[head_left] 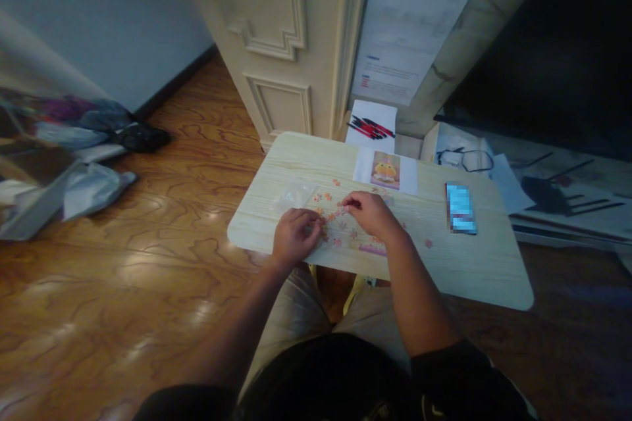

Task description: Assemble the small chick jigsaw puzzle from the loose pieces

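Observation:
Small jigsaw puzzle pieces (337,243) in orange, pink and pale tones lie scattered on a light wood-grain table (474,270). My right hand (370,212) reaches over the middle of them, thumb and fingertips pinched on a puzzle piece (344,209). Left of it, my left hand (295,237) rests low at the near side of the pieces with its fingers curled in. Whatever may be between those fingers is hidden. A partly joined strip with a pink-purple edge (372,249) lies near the table's front, beside my right forearm.
A printed picture sheet (363,168) with a yellow figure lies at the back. Clear plastic (296,195) sits at left, a phone (461,208) at right. Behind the table, red and black pens (371,127) rest on white paper. A cabinet door (281,105) stands beyond; bags (93,187) crowd the left floor.

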Motion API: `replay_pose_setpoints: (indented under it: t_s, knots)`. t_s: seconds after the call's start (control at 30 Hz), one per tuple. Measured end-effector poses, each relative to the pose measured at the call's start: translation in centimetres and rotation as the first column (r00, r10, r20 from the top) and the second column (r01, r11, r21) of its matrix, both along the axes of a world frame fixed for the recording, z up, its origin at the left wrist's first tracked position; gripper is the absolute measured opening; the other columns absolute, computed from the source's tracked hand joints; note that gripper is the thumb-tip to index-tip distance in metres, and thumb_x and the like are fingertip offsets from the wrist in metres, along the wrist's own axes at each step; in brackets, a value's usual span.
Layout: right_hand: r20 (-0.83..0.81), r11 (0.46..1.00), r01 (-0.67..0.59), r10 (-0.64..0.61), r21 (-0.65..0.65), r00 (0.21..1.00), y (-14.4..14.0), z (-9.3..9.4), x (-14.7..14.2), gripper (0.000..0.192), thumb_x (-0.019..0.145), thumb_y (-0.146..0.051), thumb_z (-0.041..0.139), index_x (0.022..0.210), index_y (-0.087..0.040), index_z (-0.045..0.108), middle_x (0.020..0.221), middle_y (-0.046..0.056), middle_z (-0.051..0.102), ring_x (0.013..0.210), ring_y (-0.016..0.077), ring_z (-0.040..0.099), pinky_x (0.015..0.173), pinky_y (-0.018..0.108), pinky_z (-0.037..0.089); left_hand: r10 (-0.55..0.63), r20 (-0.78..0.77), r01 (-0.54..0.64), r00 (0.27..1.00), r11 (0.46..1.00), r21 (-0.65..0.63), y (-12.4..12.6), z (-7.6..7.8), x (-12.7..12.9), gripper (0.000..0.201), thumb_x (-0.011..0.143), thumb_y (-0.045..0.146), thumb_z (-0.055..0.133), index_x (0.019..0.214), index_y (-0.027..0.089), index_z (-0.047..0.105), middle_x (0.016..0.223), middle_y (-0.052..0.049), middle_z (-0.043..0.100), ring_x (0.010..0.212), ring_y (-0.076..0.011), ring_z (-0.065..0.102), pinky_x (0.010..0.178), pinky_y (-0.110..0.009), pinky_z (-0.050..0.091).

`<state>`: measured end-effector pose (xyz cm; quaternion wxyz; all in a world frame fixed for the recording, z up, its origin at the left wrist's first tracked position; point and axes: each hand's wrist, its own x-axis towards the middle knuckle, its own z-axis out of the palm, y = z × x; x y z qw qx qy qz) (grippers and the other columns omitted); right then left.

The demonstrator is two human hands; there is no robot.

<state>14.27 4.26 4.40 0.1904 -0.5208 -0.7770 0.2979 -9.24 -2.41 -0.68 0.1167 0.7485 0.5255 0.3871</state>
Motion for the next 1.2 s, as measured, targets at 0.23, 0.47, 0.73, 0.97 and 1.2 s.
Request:
replay_pose_setpoints:
  t_s: [0.23,0.47,0.73,0.97,1.2]
  knots:
    - [0.054,0.989,0.134,-0.131,-0.057,0.990,-2.5,-0.7,6.2,0.018,0.091,-0.012,0.069,0.101,-0.024,0.078,0.101,0.002,0.080,0.093,0.0184,0.071,0.086,0.029,0.051,-0.296,-0.210,0.301,0.932,0.953,-0.007,-0.7,0.3,2.3,0.029,0.092,0.030,0.066,0.119,0.026,0.073,0.123,-0.007,0.075,0.109,-0.0261,0.067,0.096,-0.045,0.054]
    - [0.101,0.993,0.096,-0.089,-0.065,0.991,-4.0,-1.0,4.5,0.017,0.090,-0.012,0.069,0.097,-0.024,0.079,0.098,0.003,0.080,0.090,0.0178,0.072,0.082,0.027,0.051,-0.396,-0.321,0.403,0.860,0.914,-0.047,-1.0,0.4,5.2,0.030,0.093,0.034,0.064,0.120,0.029,0.076,0.126,-0.007,0.075,0.112,-0.0286,0.065,0.094,-0.049,0.053]
    - [0.160,0.998,0.038,-0.029,-0.053,0.987,-4.3,-1.1,4.4,0.017,0.089,-0.011,0.070,0.094,-0.023,0.081,0.098,0.003,0.080,0.091,0.0182,0.071,0.084,0.027,0.050,-0.327,-0.335,0.340,0.884,0.940,-0.023,-1.2,-0.1,4.8,0.029,0.094,0.035,0.064,0.119,0.028,0.076,0.125,-0.006,0.075,0.112,-0.0300,0.064,0.093,-0.049,0.050]
    - [0.161,0.999,0.053,-0.051,-0.010,0.986,-4.5,-1.2,4.8,0.020,0.091,-0.010,0.065,0.099,-0.022,0.079,0.105,0.004,0.079,0.100,0.0190,0.070,0.091,0.028,0.048,-0.416,-0.317,0.437,0.852,0.900,-0.005,-2.2,0.1,5.0,0.026,0.094,0.032,0.063,0.116,0.028,0.075,0.121,-0.006,0.075,0.108,-0.0273,0.065,0.089,-0.046,0.050]
    - [0.171,0.996,0.078,-0.071,-0.035,0.983,-4.7,-1.5,4.9,0.011,0.090,-0.020,0.074,0.101,-0.020,0.076,0.106,0.006,0.074,0.097,0.0184,0.067,0.089,0.030,0.048,-0.504,-0.340,0.519,0.794,0.853,-0.052,-3.2,0.0,5.8,0.032,0.096,0.034,0.059,0.124,0.027,0.072,0.119,-0.008,0.074,0.103,-0.0271,0.064,0.087,-0.047,0.049]
